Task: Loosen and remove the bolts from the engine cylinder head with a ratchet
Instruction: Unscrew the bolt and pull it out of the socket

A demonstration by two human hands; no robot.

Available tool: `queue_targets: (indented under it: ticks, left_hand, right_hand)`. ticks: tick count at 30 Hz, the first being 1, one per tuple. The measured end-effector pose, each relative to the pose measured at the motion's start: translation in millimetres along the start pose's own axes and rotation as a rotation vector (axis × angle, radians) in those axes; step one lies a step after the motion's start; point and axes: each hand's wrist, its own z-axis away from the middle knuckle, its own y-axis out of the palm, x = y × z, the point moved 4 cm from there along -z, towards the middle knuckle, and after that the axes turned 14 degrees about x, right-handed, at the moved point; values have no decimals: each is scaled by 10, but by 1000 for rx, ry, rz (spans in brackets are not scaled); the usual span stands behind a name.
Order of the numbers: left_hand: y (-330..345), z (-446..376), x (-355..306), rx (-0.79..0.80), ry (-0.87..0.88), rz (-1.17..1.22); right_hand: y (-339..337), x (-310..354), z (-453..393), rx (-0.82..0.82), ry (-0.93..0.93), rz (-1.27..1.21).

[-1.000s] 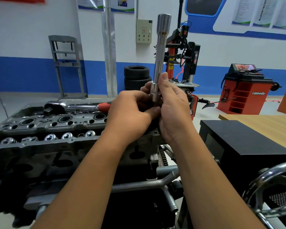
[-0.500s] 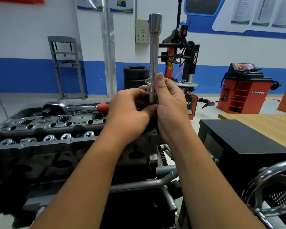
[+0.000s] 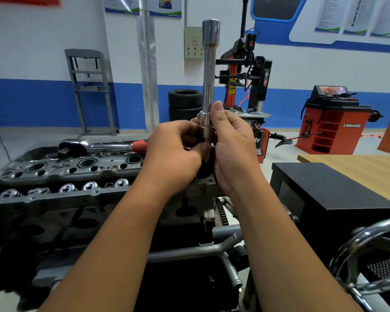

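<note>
We get one head-worn wide-angle view, facing forward and slightly down, close over the cylinder head (image 3: 61, 174) at lower left. Both forearms run in from the bottom edge; the tyre changer (image 3: 252, 79) and far wall stand well behind. No second view.

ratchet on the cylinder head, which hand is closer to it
Left. The left hand sits right beside the ratchet's red grip end, gripping the base of the upright extension bar. The right hand holds the same bar from its far side.
</note>
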Motion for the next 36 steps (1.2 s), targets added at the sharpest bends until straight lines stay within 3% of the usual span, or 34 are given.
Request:
queue_targets:
  ticks: [4, 10, 16, 22, 29, 36]
  left_hand:
    - [-5, 8, 35, -60, -21, 14]
    - [-2, 9, -6, -19, 11, 30]
    - [-45, 24, 33, -117, -15, 30]
    - [20, 20, -11, 55, 32, 34]
    - [-20, 26, 22, -88, -17, -11]
    - [31, 5, -44, 37, 35, -20]
  right_hand:
    - [-16, -9, 6, -7, -9, 23]
    - [24, -6, 7, 30, 10, 13]
    - [35, 20, 14, 9, -17, 60]
    - [4, 10, 9, -33, -1, 71]
    - [-1, 4, 11, -8, -24, 27]
    - [18, -14, -8, 14, -14, 13]
